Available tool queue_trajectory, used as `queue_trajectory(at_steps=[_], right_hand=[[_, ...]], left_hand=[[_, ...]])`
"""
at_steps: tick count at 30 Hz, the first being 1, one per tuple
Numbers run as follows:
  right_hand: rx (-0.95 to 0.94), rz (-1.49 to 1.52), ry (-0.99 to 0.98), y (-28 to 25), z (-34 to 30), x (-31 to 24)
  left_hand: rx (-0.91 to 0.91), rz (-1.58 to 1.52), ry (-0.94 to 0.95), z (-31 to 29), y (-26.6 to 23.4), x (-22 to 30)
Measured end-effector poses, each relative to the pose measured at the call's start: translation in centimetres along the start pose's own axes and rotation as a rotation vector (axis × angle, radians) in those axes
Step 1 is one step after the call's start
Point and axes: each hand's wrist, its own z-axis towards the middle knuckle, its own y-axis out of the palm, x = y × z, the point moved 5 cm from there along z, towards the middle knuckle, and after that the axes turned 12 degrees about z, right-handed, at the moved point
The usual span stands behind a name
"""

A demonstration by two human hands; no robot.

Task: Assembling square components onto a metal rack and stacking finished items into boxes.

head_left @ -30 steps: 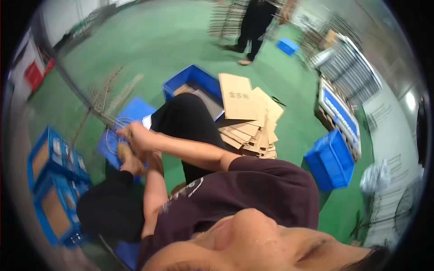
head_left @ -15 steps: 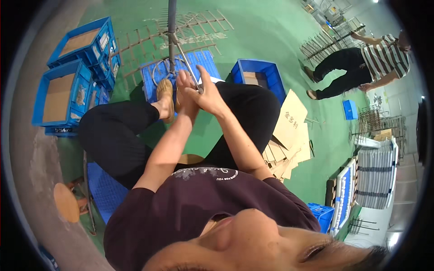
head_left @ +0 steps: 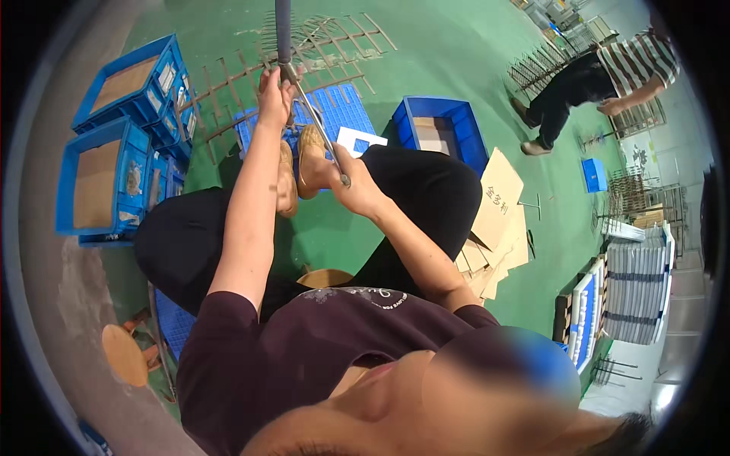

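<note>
We see a smooth metal lever (head_left: 318, 123) with a dull shine. Behind it, we find a plastic base (head_left: 346, 105) with a rough, gridded surface. Right of the lever lie a smooth plastic bin (head_left: 465, 138) and matt cardboard sheets (head_left: 491, 220); left of it, hard plastic crates (head_left: 131, 194). Below the lever, we note matt cloth trousers (head_left: 439, 182) and a smooth, wood-like seat (head_left: 325, 278)

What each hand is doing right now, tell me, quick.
Left hand: at the dark pole, fingers curled; whether it holds on cannot be told.
Right hand: closed, holding the metal lever.
</note>
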Motion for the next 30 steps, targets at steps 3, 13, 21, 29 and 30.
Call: queue_trajectory(at_steps=[3, 13, 21, 29, 30], right_hand=[[0.062, -0.149, -0.01, 0.1, 0.2, 0.0], [-0.007, -0.375, -0.053, 0.4, 0.3, -1.4], [-0.177, -0.857, 0.002, -0.5, 0.7, -0.5], [-0.04, -0.801, -0.022, 1.0, -0.1, -0.2], [-0.039, -0.789, -0.023, 1.3, -0.1, -0.1]], left_hand=[[-0.043, -0.029, 0.073, 0.5, -0.1, 0.4], [-0.046, -0.061, 0.107, 0.6, 0.3, 0.8], [-0.04, -0.036, 0.169, 1.1, -0.5, 0.4], [-0.021, -0.015, 0.087, 0.4, 0.6, 0.5], [-0.021, -0.003, 0.085, 0.4, 0.5, 0.8]])
